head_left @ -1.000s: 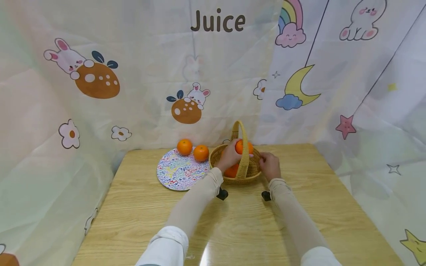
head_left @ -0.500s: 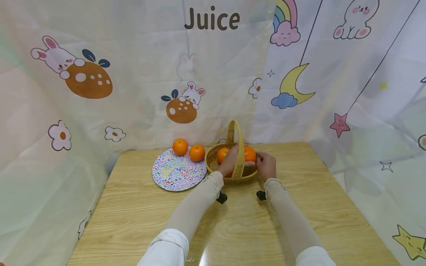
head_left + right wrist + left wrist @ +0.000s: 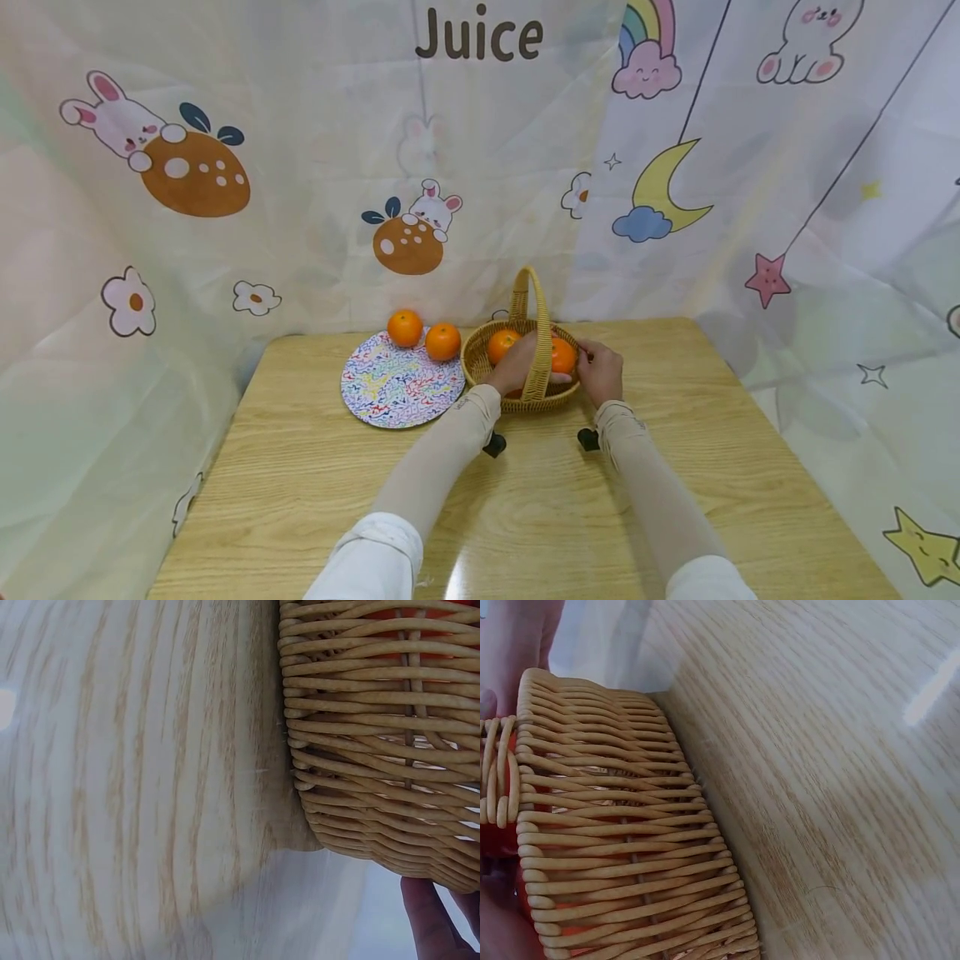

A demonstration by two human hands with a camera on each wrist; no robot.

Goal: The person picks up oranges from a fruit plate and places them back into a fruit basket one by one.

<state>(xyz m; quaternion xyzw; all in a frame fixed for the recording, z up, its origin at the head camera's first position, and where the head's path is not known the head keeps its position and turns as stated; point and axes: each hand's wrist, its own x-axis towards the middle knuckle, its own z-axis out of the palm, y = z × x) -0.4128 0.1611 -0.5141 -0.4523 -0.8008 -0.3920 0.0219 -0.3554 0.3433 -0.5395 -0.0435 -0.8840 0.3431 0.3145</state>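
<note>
A wicker basket [image 3: 474,377] with a tall arched handle stands near the table's back edge. My left hand [image 3: 517,363] reaches under the handle into it and holds an orange [image 3: 562,357] low at the basket's right side; the handle covers part of the grip. Behind this hand lies another orange [image 3: 502,344] in the basket. My right hand [image 3: 602,373] pinches the basket's right rim; in the right wrist view its fingers [image 3: 433,919] touch the wicker. The left wrist view shows orange-red fruit through the weave [image 3: 622,825], with the left hand mostly cut off.
A round mat [image 3: 397,387] with a multicoloured squiggle pattern lies left of the basket. Two oranges rest at its back edge, one orange [image 3: 405,328] farther back and one orange [image 3: 443,342] nearer the basket. A printed curtain [image 3: 315,208] hangs behind the wooden table [image 3: 555,500].
My left hand has lowered the orange from beside the handle down into the basket's right side. The orange behind that hand has come into sight. The right hand stays at the rim.
</note>
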